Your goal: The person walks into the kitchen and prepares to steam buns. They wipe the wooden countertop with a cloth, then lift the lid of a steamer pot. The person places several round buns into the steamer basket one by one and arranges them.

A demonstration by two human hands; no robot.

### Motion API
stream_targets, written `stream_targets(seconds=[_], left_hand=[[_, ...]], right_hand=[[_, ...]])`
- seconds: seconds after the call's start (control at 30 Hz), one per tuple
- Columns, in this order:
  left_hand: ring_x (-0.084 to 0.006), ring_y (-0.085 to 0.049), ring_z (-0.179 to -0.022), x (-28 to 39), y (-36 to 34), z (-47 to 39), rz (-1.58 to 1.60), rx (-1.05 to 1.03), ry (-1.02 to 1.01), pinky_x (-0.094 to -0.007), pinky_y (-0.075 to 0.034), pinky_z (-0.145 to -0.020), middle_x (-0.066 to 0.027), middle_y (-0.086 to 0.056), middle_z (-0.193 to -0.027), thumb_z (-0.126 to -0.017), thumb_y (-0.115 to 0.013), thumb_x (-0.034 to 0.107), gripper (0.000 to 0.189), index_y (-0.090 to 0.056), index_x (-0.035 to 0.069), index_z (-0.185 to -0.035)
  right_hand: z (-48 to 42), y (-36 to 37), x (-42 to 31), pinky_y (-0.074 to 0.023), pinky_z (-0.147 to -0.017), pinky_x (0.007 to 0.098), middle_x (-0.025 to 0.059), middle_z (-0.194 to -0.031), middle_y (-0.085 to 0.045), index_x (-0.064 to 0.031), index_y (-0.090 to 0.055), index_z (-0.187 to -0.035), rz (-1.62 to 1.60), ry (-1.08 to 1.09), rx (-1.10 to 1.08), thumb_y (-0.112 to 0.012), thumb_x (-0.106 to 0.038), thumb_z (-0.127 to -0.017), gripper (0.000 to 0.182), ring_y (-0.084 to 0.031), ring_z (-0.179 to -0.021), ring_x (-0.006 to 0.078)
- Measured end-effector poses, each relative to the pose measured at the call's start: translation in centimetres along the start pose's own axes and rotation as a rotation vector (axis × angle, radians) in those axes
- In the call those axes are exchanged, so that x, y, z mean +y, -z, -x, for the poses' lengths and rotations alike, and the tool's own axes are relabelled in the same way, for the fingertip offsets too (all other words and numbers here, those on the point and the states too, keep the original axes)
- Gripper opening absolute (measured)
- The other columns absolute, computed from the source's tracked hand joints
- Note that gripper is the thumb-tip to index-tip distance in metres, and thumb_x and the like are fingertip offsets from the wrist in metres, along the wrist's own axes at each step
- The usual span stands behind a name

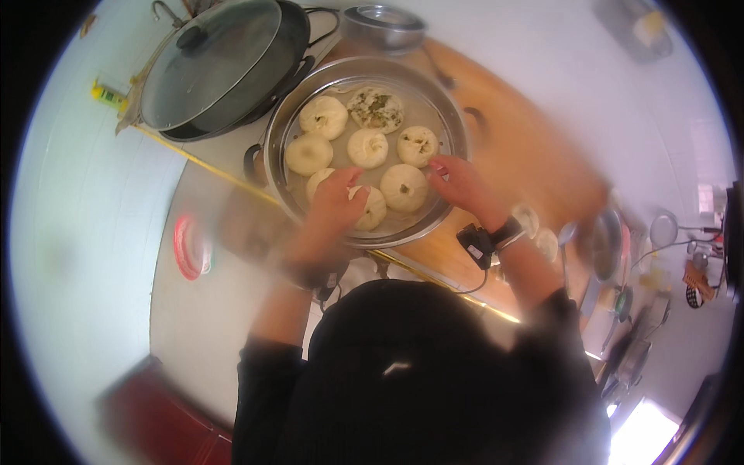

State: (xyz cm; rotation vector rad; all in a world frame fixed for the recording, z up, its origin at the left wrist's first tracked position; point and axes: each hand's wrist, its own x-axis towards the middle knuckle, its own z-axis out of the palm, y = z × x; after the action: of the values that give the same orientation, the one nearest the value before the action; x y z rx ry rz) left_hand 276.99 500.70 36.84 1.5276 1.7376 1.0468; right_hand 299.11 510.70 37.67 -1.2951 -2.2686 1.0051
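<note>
A round metal steamer tray (456, 116) holds several filled buns on a pale cloth liner. My left hand (340, 200) is over its near left part, fingers apart, above a bun (372, 209) that it partly covers. At the tray's right edge is my right hand (456, 180), its fingertips close together between a pleated bun (418, 146) and a larger round bun (404, 188); whether they touch either is unclear. Toward the back lies a bun with its green-flecked filling exposed (376, 109). Both wrists wear a strapped black device.
A wide black pan with a glass lid (215, 64) stands at the back left. Metal bowls (383, 29) sit behind the tray. More buns (526, 220) lie on the wooden board (529, 151) at right, near a pan (607, 244). A red basin (192, 247) is at lower left.
</note>
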Motion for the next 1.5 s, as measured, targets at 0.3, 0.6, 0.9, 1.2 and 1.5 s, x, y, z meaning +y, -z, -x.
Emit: stream_targets(seconds=[0.3, 0.6, 0.9, 1.2, 1.5], left_hand=[[-0.02, -0.057, -0.08, -0.3, -0.4, -1.6, 0.016, -0.095, -0.015, -0.0275, -0.046, -0.067, -0.0133, -0.057, -0.087, -0.072, -0.056, 0.013, 0.028, -0.053, 0.001, -0.097], [-0.0202, -0.057, -0.082, 0.1, 1.5, 0.3, -0.007, -0.019, 0.011, -0.0277, -0.046, -0.065, -0.0129, -0.056, -0.093, -0.072, -0.058, 0.012, 0.03, -0.052, 0.002, -0.1], [-0.0208, -0.057, -0.081, -0.2, 2.7, 1.6, 0.032, 0.04, 0.078, -0.0285, -0.045, -0.065, -0.0124, -0.056, -0.095, -0.071, -0.058, 0.009, 0.031, -0.052, 0.002, -0.1], [-0.0204, -0.057, -0.081, -0.1, 2.5, 1.0, 0.087, 0.013, 0.076, -0.0287, -0.046, -0.066, -0.012, -0.056, -0.095, -0.071, -0.058, 0.009, 0.03, -0.051, 0.002, -0.1], [-0.0216, -0.057, -0.079, -0.5, 3.5, 0.1, -0.025, -0.009, 0.049, -0.029, -0.045, -0.065, -0.0136, -0.056, -0.092, -0.071, -0.057, 0.01, 0.029, -0.052, 0.001, -0.098]], right_hand=[[-2.0, 2.2, 0.2, -0.0439, -0.071, 0.0324, 0.0159, -0.085, -0.058, 0.0005, -0.054, -0.093, -0.082, -0.114, 0.233, -0.056, -0.021, -0.07, 0.032, -0.055, -0.079, 0.0271], [-7.1, -3.5, -0.9, -0.0382, -0.083, 0.0371, 0.0148, -0.112, -0.042, -0.0066, -0.049, -0.105, 0.39, -0.052, 0.101, -0.061, -0.02, -0.065, 0.044, -0.037, -0.107, 0.0299], [-7.6, -3.4, -1.4, -0.0393, -0.081, 0.0368, 0.0136, -0.107, -0.043, -0.0082, -0.049, -0.099, 0.462, -0.154, -0.036, -0.063, -0.017, -0.062, 0.041, -0.039, -0.103, 0.0293], [-7.8, -1.4, 3.2, -0.0397, -0.078, 0.0372, 0.0178, -0.096, -0.05, -0.004, -0.052, -0.095, 0.258, -0.016, 0.113, -0.063, -0.022, -0.064, 0.038, -0.047, -0.09, 0.0326], [-3.2, 3.5, -7.4, -0.0428, -0.069, 0.0343, 0.0144, -0.085, -0.055, -0.0014, -0.054, -0.087, 0.272, 0.349, 0.492, -0.055, -0.007, -0.071, 0.017, -0.052, -0.081, 0.0298]])
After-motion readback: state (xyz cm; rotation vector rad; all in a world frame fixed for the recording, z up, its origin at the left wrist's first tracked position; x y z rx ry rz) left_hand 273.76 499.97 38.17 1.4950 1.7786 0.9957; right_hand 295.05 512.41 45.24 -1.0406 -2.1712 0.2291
